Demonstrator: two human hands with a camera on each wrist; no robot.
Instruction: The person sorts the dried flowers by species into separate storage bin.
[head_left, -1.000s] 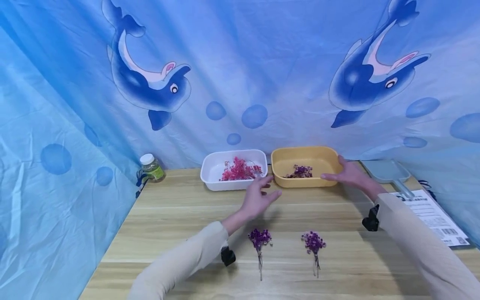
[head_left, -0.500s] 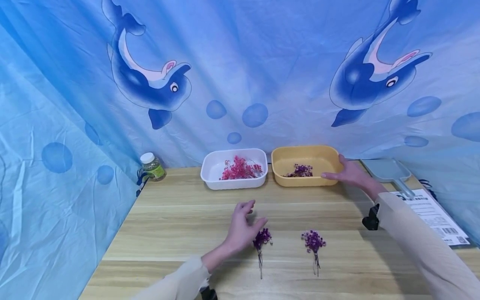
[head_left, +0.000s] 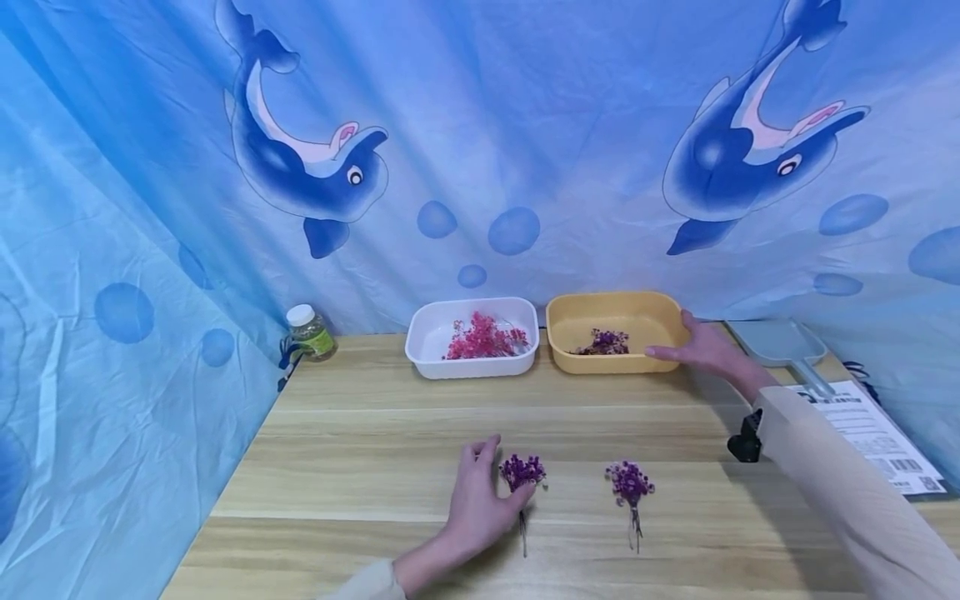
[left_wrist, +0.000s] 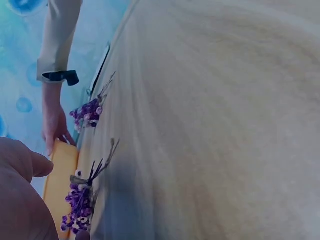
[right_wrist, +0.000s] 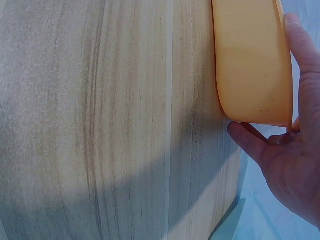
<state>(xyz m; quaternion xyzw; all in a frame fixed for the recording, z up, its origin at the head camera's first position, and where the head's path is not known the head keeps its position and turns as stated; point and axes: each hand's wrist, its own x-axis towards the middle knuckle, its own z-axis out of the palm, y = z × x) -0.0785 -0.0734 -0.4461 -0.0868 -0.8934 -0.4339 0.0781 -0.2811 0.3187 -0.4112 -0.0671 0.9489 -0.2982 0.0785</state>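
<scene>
My left hand (head_left: 472, 504) reaches around the left bunch of purple dried flowers (head_left: 522, 468), which lies on the table with its stems toward me. The thumb passes over the blooms, and the fingers stay on their left side, spread from the thumb. In the left wrist view the gap between thumb and fingers shows beside the bunch (left_wrist: 79, 205). A second purple bunch (head_left: 630, 482) lies to the right, untouched. At the back, my right hand (head_left: 708, 348) holds the right end of the yellow bin (head_left: 615, 365), thumb on its front rim; some fingers are hidden.
Purple dried flowers (head_left: 604, 342) lie in the yellow bin. Beside it stands a white bin (head_left: 476, 368) with pink dried flowers (head_left: 483, 337). A lidded jar (head_left: 313, 335) stands at back left; a grey dustpan (head_left: 780, 342) and a printed sheet (head_left: 873, 437) lie at right.
From in front of the bins, my left hand has come back toward me and down to the left purple bunch. My right hand has stayed on the yellow bin.
</scene>
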